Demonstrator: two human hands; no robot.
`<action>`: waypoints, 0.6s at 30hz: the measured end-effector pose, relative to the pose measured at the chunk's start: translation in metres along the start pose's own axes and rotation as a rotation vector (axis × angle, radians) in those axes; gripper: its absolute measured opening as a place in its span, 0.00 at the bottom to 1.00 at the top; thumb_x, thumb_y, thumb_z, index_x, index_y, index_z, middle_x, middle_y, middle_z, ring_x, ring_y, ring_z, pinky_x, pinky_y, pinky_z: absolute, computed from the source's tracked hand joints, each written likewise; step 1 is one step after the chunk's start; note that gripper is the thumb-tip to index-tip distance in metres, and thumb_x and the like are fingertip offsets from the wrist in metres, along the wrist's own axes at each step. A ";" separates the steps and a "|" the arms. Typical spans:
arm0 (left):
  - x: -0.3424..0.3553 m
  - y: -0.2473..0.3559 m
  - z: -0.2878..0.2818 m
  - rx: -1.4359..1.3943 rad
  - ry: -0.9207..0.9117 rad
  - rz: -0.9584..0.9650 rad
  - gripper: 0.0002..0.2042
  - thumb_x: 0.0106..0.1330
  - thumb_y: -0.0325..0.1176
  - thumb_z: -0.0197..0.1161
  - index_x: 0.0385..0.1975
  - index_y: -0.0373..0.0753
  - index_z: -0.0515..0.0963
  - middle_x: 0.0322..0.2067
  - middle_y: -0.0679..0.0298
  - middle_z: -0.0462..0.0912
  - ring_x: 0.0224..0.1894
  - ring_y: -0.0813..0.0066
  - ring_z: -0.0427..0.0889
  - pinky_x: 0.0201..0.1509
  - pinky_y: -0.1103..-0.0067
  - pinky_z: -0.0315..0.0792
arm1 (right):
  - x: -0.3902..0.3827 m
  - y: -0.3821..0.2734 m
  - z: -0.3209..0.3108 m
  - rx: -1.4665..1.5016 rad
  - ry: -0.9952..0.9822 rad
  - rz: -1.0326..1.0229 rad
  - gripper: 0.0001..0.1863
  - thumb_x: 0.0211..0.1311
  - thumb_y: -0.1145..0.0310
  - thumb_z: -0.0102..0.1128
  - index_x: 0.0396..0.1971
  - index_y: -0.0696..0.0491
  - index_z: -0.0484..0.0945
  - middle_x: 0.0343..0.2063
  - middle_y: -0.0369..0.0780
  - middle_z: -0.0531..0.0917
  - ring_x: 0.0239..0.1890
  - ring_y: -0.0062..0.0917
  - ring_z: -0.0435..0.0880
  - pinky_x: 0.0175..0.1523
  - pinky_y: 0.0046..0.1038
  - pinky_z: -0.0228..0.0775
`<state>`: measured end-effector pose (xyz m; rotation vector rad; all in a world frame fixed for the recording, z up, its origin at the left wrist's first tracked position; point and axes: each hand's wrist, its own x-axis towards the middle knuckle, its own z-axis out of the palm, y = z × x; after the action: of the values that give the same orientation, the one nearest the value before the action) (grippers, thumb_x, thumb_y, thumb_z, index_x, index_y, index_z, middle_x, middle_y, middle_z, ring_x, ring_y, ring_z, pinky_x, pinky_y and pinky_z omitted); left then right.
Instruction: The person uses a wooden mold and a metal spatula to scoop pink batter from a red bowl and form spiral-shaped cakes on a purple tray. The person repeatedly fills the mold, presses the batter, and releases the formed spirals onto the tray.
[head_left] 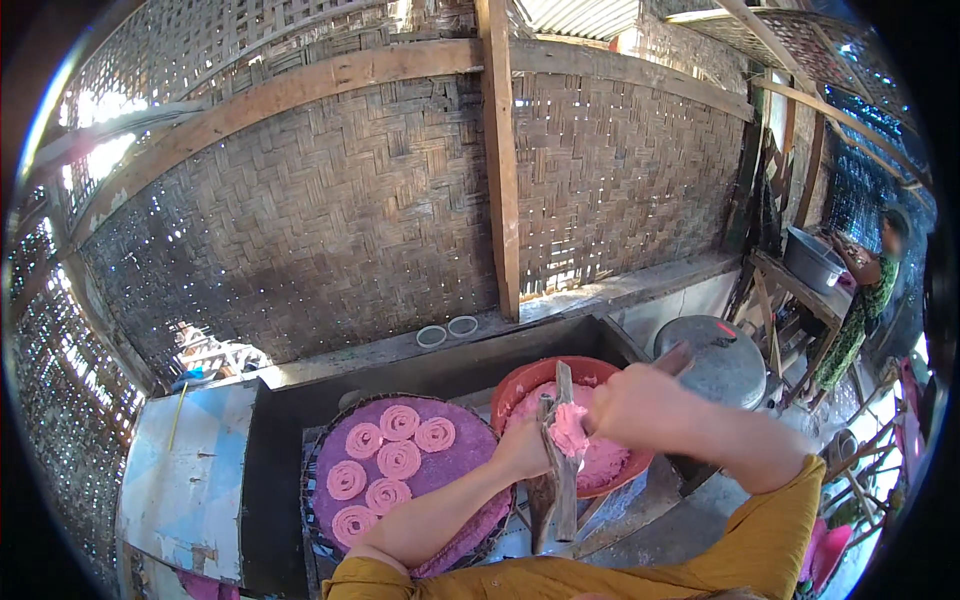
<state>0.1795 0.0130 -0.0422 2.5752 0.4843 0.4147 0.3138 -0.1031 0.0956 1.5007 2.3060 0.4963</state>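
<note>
My left hand (522, 450) is closed around a forked wooden tool (565, 500) made of two weathered lengths of wood, tilted over a red basin (510, 385). A lump of pink dough (570, 428) sits at the tool's upper part. Beside that lump, my right hand (635, 405) is a fist, slightly blurred, around a brown wooden handle (675, 358); the handle's other end is hidden. More pink dough (607, 462) fills the basin. To the left, several pink coiled dough rings (399, 460) lie on a purple cloth (445, 425) over a round tray.
A round metal lid (710, 360) stands right of the basin. Two small bowls (431, 336) rest on the ledge behind the dark trough (400, 365). A blue-white panel (185, 470) stands at left. Far right, another person (865, 300) works at a grey tub (812, 262).
</note>
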 end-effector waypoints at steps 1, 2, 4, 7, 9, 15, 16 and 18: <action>-0.002 0.006 -0.006 -0.047 -0.022 -0.088 0.22 0.51 0.50 0.58 0.46 0.48 0.72 0.45 0.58 0.75 0.44 0.59 0.75 0.49 0.72 0.69 | 0.003 -0.012 0.003 -0.100 0.157 -0.071 0.10 0.49 0.60 0.53 0.24 0.52 0.77 0.19 0.37 0.76 0.24 0.27 0.77 0.26 0.27 0.65; -0.003 0.005 -0.007 -0.072 0.005 -0.092 0.21 0.51 0.48 0.58 0.44 0.46 0.73 0.43 0.56 0.76 0.43 0.57 0.76 0.47 0.71 0.69 | 0.004 -0.020 0.006 -0.205 0.313 -0.140 0.08 0.47 0.63 0.53 0.22 0.51 0.76 0.16 0.35 0.74 0.21 0.24 0.75 0.23 0.25 0.63; -0.006 -0.001 -0.005 -0.121 0.054 -0.097 0.18 0.51 0.44 0.58 0.39 0.42 0.75 0.38 0.52 0.78 0.42 0.55 0.76 0.44 0.68 0.70 | 0.000 -0.022 0.020 -0.288 0.540 -0.210 0.06 0.45 0.65 0.53 0.22 0.50 0.75 0.15 0.31 0.70 0.18 0.19 0.70 0.21 0.23 0.58; 0.000 -0.029 0.010 -0.113 0.030 -0.033 0.18 0.53 0.46 0.55 0.40 0.43 0.75 0.37 0.54 0.78 0.41 0.56 0.76 0.43 0.69 0.70 | -0.014 -0.010 0.020 -0.246 0.616 -0.157 0.05 0.43 0.65 0.55 0.23 0.48 0.74 0.15 0.30 0.68 0.18 0.18 0.70 0.21 0.24 0.59; 0.002 -0.037 0.012 -0.156 0.110 -0.045 0.18 0.54 0.47 0.55 0.41 0.43 0.74 0.37 0.56 0.78 0.41 0.57 0.77 0.44 0.69 0.70 | -0.029 0.002 0.011 -0.140 0.605 0.005 0.08 0.41 0.64 0.56 0.25 0.47 0.72 0.15 0.30 0.67 0.20 0.20 0.72 0.24 0.27 0.62; 0.004 -0.050 0.013 -0.154 0.177 0.062 0.20 0.53 0.48 0.58 0.44 0.47 0.73 0.39 0.61 0.77 0.41 0.65 0.77 0.44 0.73 0.70 | -0.055 0.032 -0.011 0.075 0.697 0.244 0.14 0.36 0.60 0.64 0.25 0.48 0.75 0.16 0.34 0.70 0.20 0.27 0.73 0.25 0.28 0.64; 0.003 -0.045 0.013 -0.139 0.222 0.131 0.21 0.52 0.49 0.60 0.45 0.48 0.73 0.38 0.64 0.78 0.40 0.68 0.77 0.44 0.75 0.70 | -0.050 0.034 -0.009 0.051 0.672 0.246 0.15 0.36 0.58 0.64 0.26 0.48 0.76 0.18 0.34 0.72 0.21 0.28 0.74 0.26 0.29 0.65; 0.000 -0.030 0.010 -0.163 0.219 0.064 0.21 0.52 0.49 0.60 0.44 0.48 0.73 0.39 0.63 0.78 0.41 0.67 0.77 0.44 0.75 0.70 | -0.047 0.033 -0.006 0.091 0.581 0.193 0.13 0.37 0.59 0.63 0.25 0.47 0.75 0.18 0.34 0.72 0.21 0.27 0.74 0.27 0.29 0.65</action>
<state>0.1751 0.0333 -0.0663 2.4041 0.4249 0.7327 0.3552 -0.1348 0.1205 1.8205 2.6383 1.0051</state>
